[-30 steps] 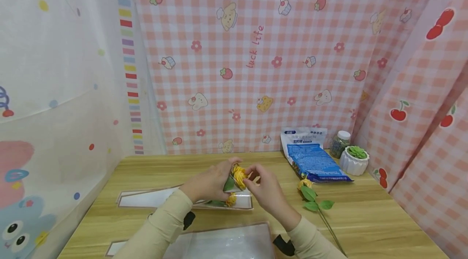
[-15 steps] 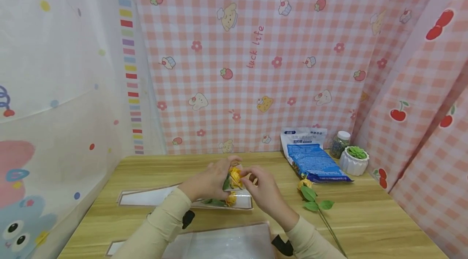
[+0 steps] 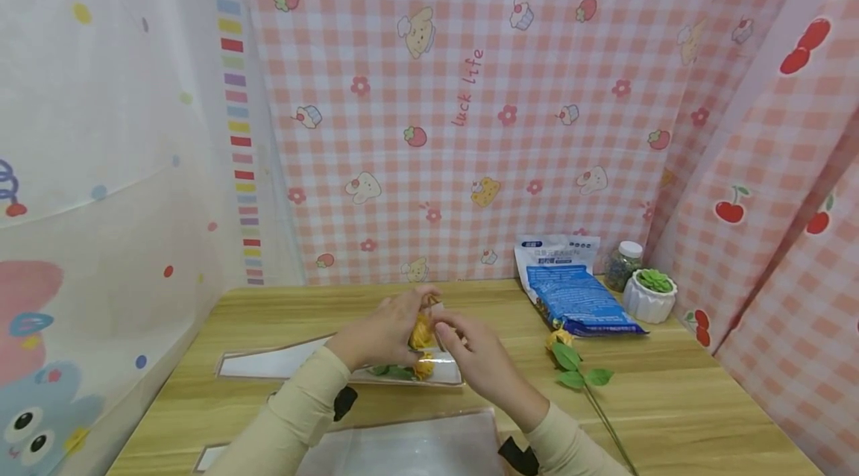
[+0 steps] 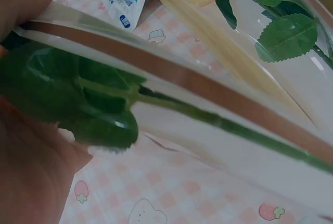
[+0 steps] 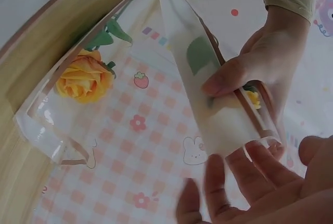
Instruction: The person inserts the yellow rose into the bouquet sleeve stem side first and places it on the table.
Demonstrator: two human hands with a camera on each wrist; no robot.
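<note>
My left hand [image 3: 382, 330] grips a tapered flower sleeve [image 5: 208, 125], its thumb across the brown-edged side. A yellow rose [image 3: 423, 330] sits inside, partly hidden by the hand. Its green leaves [image 4: 104, 91] and stem show through the film in the left wrist view. At the sleeve's wide end, my right hand [image 3: 486, 360] touches the rim with its fingertips; the fingers are extended and the thumb is apart from them in the right wrist view. Beneath, on the table, lies another sleeve [image 3: 282, 362] with a second yellow rose [image 5: 83, 78] in it.
A loose yellow rose with a long stem [image 3: 570, 360] lies to the right. Flat clear sleeves [image 3: 416, 450] lie at the front. Back right stand a blue and white bag [image 3: 577, 301], a lidded jar [image 3: 622, 267] and a potted succulent [image 3: 651, 298]. A checked curtain hangs behind.
My right hand has shifted slightly left along the sleeve's rim. The held sleeve and rose have turned and sunk a little, so less of the bloom shows.
</note>
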